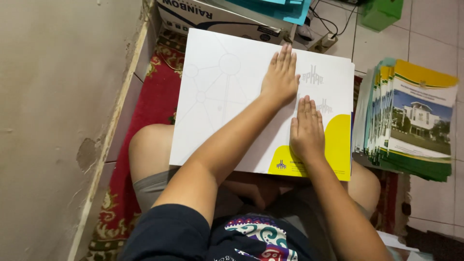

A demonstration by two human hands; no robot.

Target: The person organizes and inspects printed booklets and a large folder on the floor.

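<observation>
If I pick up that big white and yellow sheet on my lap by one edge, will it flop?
Probably some. The white sheet looks thin and wide, overhanging the knees, so it may sag. It lies flat under the left hand and right hand, suggesting card-like stiffness. Likely light and smooth.

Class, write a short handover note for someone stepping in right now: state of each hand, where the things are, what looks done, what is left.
Left hand: flat, palm down on the white folder, fingers spread.
Right hand: flat on the same folder, beside its yellow corner.
Folder lies across the lap, above the red rug.
Stack of printed folders stands on the floor to the right.
Done: that stack. Left: the folder under the hands, apparently.
</observation>
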